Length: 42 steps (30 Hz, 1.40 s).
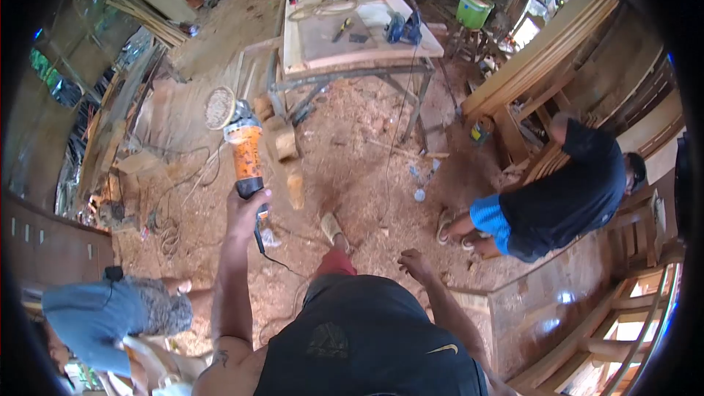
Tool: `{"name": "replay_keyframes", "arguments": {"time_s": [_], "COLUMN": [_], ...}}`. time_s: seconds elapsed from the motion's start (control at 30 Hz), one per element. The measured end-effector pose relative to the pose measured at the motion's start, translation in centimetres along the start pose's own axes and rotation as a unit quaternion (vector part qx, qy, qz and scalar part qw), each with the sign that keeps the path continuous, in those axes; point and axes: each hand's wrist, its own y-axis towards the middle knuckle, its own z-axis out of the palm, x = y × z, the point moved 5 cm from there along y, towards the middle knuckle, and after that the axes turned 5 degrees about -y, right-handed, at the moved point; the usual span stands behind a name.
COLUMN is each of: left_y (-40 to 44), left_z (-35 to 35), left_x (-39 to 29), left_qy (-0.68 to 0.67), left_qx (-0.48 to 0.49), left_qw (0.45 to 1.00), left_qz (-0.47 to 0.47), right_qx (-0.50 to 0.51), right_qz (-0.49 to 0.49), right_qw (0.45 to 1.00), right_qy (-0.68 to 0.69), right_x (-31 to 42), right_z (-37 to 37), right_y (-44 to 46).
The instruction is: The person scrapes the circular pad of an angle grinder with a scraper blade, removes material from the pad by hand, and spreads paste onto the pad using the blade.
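"Grinder (248,161), the orange and black one; where is it now?"

"Held up in front of the person, on the left side; its round disc (219,108) is at the far end, and its dark cord (259,240) hangs from the near end toward the floor (352,128), which is strewn with wood shavings."

"Which hand has it, and how?"

"Left hand (248,207); the fingers are wrapped around the rear of the body, the thumb lying along the near side; the arm is stretched out forward."

"And the other?"

"Right hand (418,266) hangs over the floor, beside the body; its fingers are bent inward, though I cannot tell whether the tips meet the palm."

"What lies around?"

"A wooden block (281,139) just right of the grinder in view; ahead, a worktable (396,60) with a blue power tool (403,28) on top; a green tub (474,11) stands beyond its right side; a co-worker in a dark shirt (572,191) bends over on the right, another in a blue shirt (95,319) is at the lower left."
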Motion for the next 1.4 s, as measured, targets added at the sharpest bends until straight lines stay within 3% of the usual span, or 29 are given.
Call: {"name": "replay_keyframes", "arguments": {"time_s": [0.1, 0.13, 0.2, 0.23, 0.3, 0.37, 0.43, 0.53, 0.7, 0.93, 1.03, 1.13, 1.23, 1.4], "left_y": [10.1, 13.2, 18.4, 20.8, 25.9, 30.5, 34.5, 37.6, 44.4, 55.7, 59.3, 60.7, 61.4, 62.0], "left_z": [2.9, 3.4, 4.5, 5.8, 6.8, 7.8, 8.4, 10.9, 13.8, 18.3, 20.0, 22.2, 23.4, 24.5], "left_x": [-0.1, 0.5, 0.9, 0.6, 0.9, 2.1, 2.9, 0.3, -0.8, 4.1, 7.5, 8.2, 9.6, 10.0], "left_qy": [0.03, 0.061, 0.073, 0.066, 0.108, 0.105, 0.156, 0.151, 0.212, 0.294, 0.322, 0.298, 0.304, 0.296], "left_qx": [0.01, 0.017, 0.039, 0.048, 0.051, 0.06, 0.044, 0.051, 0.04, 0.005, -0.007, -0.013, -0.028, -0.032], "left_qw": [0.999, 0.998, 0.996, 0.996, 0.993, 0.992, 0.987, 0.986, 0.976, 0.953, 0.943, 0.946, 0.941, 0.943], "left_qz": [0.004, 0.009, -0.016, -0.032, -0.027, -0.035, -0.015, -0.042, -0.013, -0.07, -0.085, -0.13, -0.147, -0.15], "right_qx": [-0.043, -0.039, -0.014, -0.014, 0.015, -0.012, -0.095, -0.068, -0.088, -0.103, -0.152, -0.182, -0.19, -0.118], "right_qz": [0.049, -0.001, -0.094, 0.094, -0.031, -0.073, -0.036, 0.022, -0.031, -0.112, -0.195, -0.343, -0.372, -0.296], "right_qw": [0.998, 0.991, 0.907, 0.949, 0.937, 0.945, 0.972, 0.984, 0.989, 0.987, 0.959, 0.908, 0.862, 0.858], "right_qy": [0.018, -0.131, -0.41, -0.3, -0.347, -0.317, -0.214, -0.165, -0.112, -0.047, -0.139, -0.158, -0.286, -0.403], "right_x": [-0.7, -0.4, 0.0, 7.5, 11.1, 13.2, 14.1, 20.8, 25.8, 42.6, 48.6, 51.7, 55.8, 59.7], "right_z": [-1.6, -2.5, -2.3, -3.7, -3.8, -3.7, -3.7, -4.0, -5.0, -9.4, -12.1, -13.9, -15.3, -14.8], "right_y": [10.1, 14.0, 19.1, 17.9, 21.4, 24.6, 27.5, 30.0, 40.6, 54.4, 59.4, 65.9, 70.1, 76.6]}}
